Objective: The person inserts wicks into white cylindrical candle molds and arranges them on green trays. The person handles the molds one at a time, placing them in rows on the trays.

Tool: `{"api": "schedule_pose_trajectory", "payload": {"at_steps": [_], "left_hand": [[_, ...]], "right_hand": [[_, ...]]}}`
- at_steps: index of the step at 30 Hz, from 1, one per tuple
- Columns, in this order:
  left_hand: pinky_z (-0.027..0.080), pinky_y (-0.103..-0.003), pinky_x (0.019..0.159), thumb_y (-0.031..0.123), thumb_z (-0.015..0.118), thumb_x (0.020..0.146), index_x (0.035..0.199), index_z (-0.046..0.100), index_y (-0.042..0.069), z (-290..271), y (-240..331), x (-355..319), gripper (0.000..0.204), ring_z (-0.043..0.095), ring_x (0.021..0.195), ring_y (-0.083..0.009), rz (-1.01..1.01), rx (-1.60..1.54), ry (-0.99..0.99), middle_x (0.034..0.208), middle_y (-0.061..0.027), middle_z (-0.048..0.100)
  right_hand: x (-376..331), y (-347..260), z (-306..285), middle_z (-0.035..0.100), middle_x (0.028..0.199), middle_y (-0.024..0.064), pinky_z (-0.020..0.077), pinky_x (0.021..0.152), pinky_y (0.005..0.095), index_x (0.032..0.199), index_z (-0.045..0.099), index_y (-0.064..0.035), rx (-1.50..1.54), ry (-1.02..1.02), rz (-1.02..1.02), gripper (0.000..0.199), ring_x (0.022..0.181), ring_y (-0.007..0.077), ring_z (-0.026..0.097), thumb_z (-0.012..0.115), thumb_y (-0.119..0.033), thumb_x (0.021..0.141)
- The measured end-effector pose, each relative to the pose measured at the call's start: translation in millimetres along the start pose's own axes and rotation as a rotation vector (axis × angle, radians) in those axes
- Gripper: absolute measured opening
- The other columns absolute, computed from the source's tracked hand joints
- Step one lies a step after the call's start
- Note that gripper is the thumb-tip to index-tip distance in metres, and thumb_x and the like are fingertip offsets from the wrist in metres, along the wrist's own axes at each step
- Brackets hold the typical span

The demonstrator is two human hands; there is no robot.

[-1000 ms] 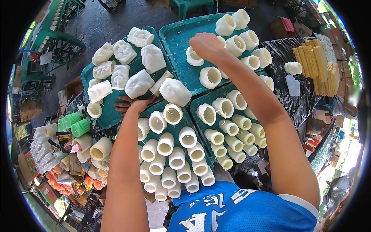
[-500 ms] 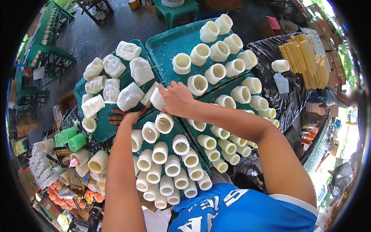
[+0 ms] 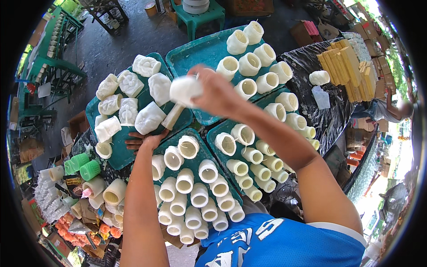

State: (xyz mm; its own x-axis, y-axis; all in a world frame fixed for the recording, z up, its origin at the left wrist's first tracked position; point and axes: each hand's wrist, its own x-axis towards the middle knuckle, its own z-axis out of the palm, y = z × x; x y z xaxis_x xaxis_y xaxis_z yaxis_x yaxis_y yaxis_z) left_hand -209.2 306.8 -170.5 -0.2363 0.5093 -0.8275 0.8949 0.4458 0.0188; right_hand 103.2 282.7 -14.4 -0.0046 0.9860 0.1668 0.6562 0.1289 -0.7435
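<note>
My right hand (image 3: 213, 91), blurred by motion, grips a white wax candle cup (image 3: 183, 91) above the gap between the green trays. My left hand (image 3: 146, 141) lies with fingers spread on the left green tray (image 3: 119, 156), below the molded white wax candles (image 3: 149, 118) there. Beside its thumb, a slim pale beige cylinder (image 3: 172, 117) leans at a slant; whether the thumb touches it is unclear. Several hollow white candle cups with thin wicks stand on the far tray (image 3: 187, 52), partly behind my right hand. More cups (image 3: 199, 194) fill the near tray, openings facing up.
Another tray of cups (image 3: 251, 155) sits to the right. Black plastic sheeting (image 3: 311, 118) there bears yellow slabs (image 3: 340, 66) and one white candle (image 3: 319, 77). Green candles (image 3: 90, 169) and cream cylinders (image 3: 114, 191) crowd the lower left. A green stool (image 3: 191, 20) stands beyond the trays.
My right hand has lifted the white candle cup up and away from the left tray's edge, uncovering more of the beige cylinder. The left hand stays nearly in place. The view has shifted slightly.
</note>
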Motion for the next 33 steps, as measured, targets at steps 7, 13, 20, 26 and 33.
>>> {"api": "schedule_pose_trajectory", "payload": {"at_steps": [7,13,20,26,33], "left_hand": [[0.005,-0.073,0.131,0.100,0.076,0.059,0.175,-0.001,0.015,-0.7,10.3,-14.0,0.162,-0.004,0.166,-0.0533,-0.047,0.037,0.059,0.181,-0.0231,-0.004],[-0.004,-0.066,0.133,0.102,0.083,0.044,0.164,-0.036,0.001,6.0,8.4,-4.4,0.197,-0.027,0.161,-0.0582,-0.144,-0.044,0.101,0.172,-0.0379,-0.034],[-0.004,-0.067,0.133,0.099,0.086,0.044,0.162,-0.039,-0.001,1.6,6.1,-7.1,0.198,-0.028,0.161,-0.0580,-0.108,-0.074,0.073,0.171,-0.0384,-0.034],[0.007,-0.077,0.129,0.096,0.077,0.066,0.179,0.014,0.024,2.2,12.1,-11.9,0.148,0.008,0.167,-0.0552,-0.105,0.057,0.087,0.185,-0.0210,0.011],[0.005,-0.076,0.129,0.096,0.077,0.065,0.176,0.009,0.021,-2.0,11.1,-14.8,0.151,0.003,0.168,-0.0498,-0.074,0.015,0.054,0.183,-0.0221,0.005]], "right_hand": [[131.7,91.3,-97.5,0.080,0.121,0.0204,0.0603,0.102,0.0458,0.128,0.075,-0.0053,-0.511,0.126,0.006,0.055,0.110,0.0387,0.078,0.093,-0.019,0.077],[156.3,152.5,-61.9,0.079,0.126,0.0198,0.0609,0.104,0.0439,0.132,0.075,-0.0067,-0.617,-0.092,0.148,0.057,0.116,0.0364,0.076,0.091,-0.026,0.080],[159.7,153.6,-39.8,0.077,0.131,0.0217,0.0612,0.104,0.0456,0.143,0.063,-0.0071,-0.689,-0.215,0.289,0.074,0.119,0.0372,0.076,0.087,-0.042,0.083],[158.2,154.9,-47.2,0.077,0.131,0.0203,0.0609,0.104,0.0462,0.147,0.061,-0.0108,-0.615,-0.285,0.275,0.076,0.121,0.0386,0.075,0.085,-0.043,0.083],[144.8,124.8,-50.8,0.074,0.140,0.0169,0.0594,0.106,0.0486,0.156,0.056,-0.0161,-0.721,-0.281,0.297,0.081,0.128,0.0354,0.072,0.084,-0.045,0.086]]}}
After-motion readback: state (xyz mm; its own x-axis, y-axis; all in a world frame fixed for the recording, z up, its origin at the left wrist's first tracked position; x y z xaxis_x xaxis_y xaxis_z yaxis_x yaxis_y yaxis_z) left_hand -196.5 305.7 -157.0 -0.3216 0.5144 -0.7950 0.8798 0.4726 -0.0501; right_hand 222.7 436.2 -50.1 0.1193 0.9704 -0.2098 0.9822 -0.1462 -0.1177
